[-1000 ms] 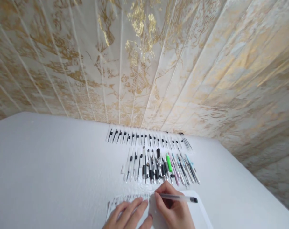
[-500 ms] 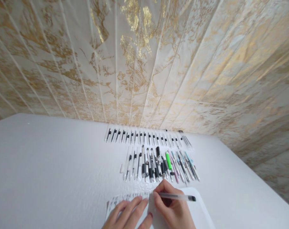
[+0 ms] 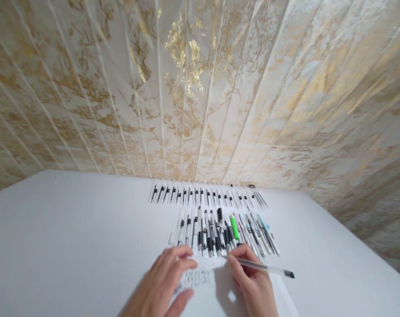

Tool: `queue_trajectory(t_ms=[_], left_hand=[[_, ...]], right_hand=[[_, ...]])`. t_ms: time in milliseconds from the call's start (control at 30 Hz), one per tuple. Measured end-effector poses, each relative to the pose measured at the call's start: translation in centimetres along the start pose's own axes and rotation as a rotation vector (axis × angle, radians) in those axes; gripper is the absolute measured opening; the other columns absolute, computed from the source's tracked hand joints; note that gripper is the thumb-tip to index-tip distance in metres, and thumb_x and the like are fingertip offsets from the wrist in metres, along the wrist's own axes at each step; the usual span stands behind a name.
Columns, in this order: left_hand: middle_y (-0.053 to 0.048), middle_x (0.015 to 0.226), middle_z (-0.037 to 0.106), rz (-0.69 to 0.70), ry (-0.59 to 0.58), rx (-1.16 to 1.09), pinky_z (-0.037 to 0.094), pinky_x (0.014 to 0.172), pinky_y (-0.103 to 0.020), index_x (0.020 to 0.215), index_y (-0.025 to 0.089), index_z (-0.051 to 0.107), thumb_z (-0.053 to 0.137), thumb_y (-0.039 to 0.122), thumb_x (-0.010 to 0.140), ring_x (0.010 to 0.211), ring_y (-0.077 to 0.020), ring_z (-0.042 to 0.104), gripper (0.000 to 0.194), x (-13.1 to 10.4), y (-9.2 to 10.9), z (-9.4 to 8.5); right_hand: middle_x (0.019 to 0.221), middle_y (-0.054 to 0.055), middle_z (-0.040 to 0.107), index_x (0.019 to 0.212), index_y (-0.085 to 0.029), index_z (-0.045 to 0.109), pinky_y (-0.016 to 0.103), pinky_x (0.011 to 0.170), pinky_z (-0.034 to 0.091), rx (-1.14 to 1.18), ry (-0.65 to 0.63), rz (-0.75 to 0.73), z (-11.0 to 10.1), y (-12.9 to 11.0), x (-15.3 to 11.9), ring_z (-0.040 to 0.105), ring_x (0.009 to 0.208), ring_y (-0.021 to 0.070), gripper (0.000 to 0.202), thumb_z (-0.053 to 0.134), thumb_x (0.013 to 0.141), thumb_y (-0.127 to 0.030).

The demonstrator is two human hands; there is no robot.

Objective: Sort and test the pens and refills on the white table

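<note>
My right hand (image 3: 253,284) pinches a clear pen with a black end (image 3: 268,267). The pen slants down to the right past the knuckles, its tip pointing left towards the rows of pens. My left hand (image 3: 165,281) hovers at the left of a white paper sheet (image 3: 206,299), thumb and fingers apart and holding nothing. Small lines of dark handwriting show on the sheet between the two hands. Under the right hand lies a shadow, and the pale edge of a white board (image 3: 286,295) shows beside the wrist.
Beyond my hands lies a row of assorted pens (image 3: 209,235), with a bright green marker (image 3: 234,226) among them. A second row of clear pens with black parts (image 3: 190,195) runs along the back of the white table (image 3: 87,237). Behind it hangs a gold-patterned pale curtain (image 3: 187,110).
My left hand has lifted off the paper and moved slightly left. My right hand, still with the pen, has shifted up and right, away from the writing.
</note>
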State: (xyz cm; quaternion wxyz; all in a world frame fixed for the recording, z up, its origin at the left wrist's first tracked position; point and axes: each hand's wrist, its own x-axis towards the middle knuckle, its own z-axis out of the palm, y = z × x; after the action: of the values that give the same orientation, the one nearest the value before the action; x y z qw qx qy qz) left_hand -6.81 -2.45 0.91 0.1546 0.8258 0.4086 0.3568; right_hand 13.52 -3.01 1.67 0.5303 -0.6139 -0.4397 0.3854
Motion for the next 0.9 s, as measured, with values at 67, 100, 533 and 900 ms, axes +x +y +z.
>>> queue_trajectory(t_ms=[67,100,533,900], left_hand=[[-0.004,0.114,0.058,-0.145,0.009,-0.034,0.048,0.091,-0.033,0.114,0.027,0.050,0.037,0.031,0.095,0.109,-0.0188,0.055,0.023,1.8,-1.4,-1.7],[-0.004,0.113,0.057,-0.211,0.002,-0.027,0.048,0.091,-0.035,0.113,0.026,0.050,0.038,0.028,0.094,0.108,-0.0190,0.055,0.022,2.6,-2.1,-2.4],[-0.004,0.102,0.058,-0.276,-0.083,0.081,0.044,0.090,-0.044,0.094,0.023,0.056,0.047,0.028,0.086,0.100,-0.0242,0.053,0.013,3.6,-3.9,-2.6],[-0.001,0.089,0.066,-0.405,0.014,-0.334,0.051,0.075,-0.029,0.101,0.026,0.035,0.039,0.038,0.092,0.084,-0.0174,0.064,0.015,2.8,-0.4,-3.1]], right_hand=[[0.052,-0.006,0.040,0.070,-0.020,0.057,0.021,0.043,0.024,0.008,0.000,-0.015,-0.1,0.0,0.0,0.032,0.046,0.0100,0.032,0.065,0.073,-0.052],[0.054,-0.005,0.041,0.072,-0.020,0.059,0.021,0.043,0.025,0.008,-0.005,-0.031,-0.1,0.0,0.0,0.034,0.046,0.0104,0.033,0.065,0.073,-0.053],[0.059,-0.004,0.049,0.077,-0.022,0.053,0.020,0.039,0.031,0.161,-0.046,-0.155,-0.1,0.2,0.1,0.041,0.044,0.0100,0.034,0.060,0.077,-0.055],[0.067,0.001,0.058,0.082,-0.017,0.062,0.020,0.044,0.034,0.113,-0.246,-0.292,-0.8,-4.6,-1.3,0.043,0.049,0.0090,0.034,0.055,0.083,-0.050]])
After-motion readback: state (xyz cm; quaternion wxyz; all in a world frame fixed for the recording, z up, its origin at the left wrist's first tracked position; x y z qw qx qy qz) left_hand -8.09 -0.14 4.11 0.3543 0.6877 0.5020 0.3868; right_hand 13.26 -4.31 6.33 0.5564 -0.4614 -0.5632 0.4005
